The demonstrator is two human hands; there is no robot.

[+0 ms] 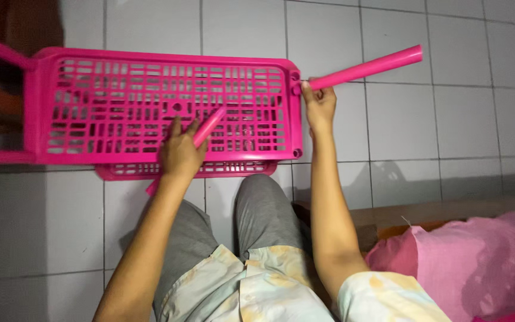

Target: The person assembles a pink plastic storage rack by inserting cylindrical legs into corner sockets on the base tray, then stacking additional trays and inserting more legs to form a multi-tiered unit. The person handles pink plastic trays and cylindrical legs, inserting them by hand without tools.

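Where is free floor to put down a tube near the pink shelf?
Bare tiles lie right of the shelf, below the tube held by the right hand, and bottom left beside the left arm. Crowded: the shelf top under the left hand, and the pink bag corner.

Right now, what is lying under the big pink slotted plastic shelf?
Beneath the pink slotted plastic shelf a second pink slotted panel sticks out at its near edge, on the white tiled floor. The rest of that panel is covered.

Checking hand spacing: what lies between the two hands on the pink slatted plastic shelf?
In the head view, only bare pink slatted plastic shelf lies between the left hand, gripping a short pink tube, and the right hand.
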